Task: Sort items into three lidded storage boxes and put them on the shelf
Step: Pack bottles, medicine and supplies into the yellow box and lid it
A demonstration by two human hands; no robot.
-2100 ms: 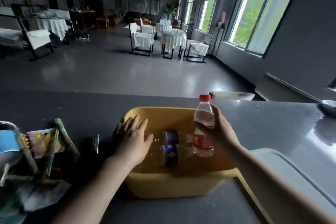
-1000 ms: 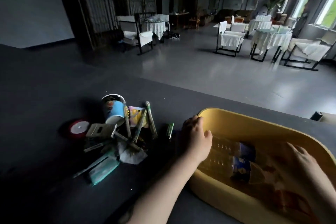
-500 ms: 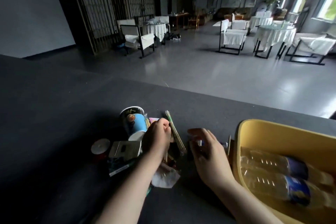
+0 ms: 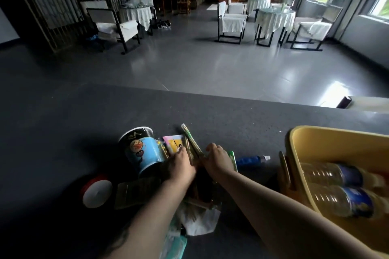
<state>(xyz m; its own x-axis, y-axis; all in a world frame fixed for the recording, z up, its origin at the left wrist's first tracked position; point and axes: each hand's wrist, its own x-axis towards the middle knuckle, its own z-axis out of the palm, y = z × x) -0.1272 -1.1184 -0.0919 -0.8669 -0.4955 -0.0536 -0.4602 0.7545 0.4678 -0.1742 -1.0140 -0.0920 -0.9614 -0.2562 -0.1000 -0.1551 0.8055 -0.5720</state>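
Change: both hands are now meeting over the clutter pile, closer than half a second ago.
Left hand (image 4: 179, 166): fingers curling into wrapped sticks (image 4: 192, 143) (grip blurred, cannot tell).
Right hand (image 4: 216, 159): pinching the same sticks.
Yellow box (image 4: 294, 143): sitting right, holding bottles (image 4: 332, 174).

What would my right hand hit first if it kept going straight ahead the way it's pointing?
Probably the chopstick packets: the right hand points forward and slightly left, its fingertips already at their near end. Depth is hard to judge.
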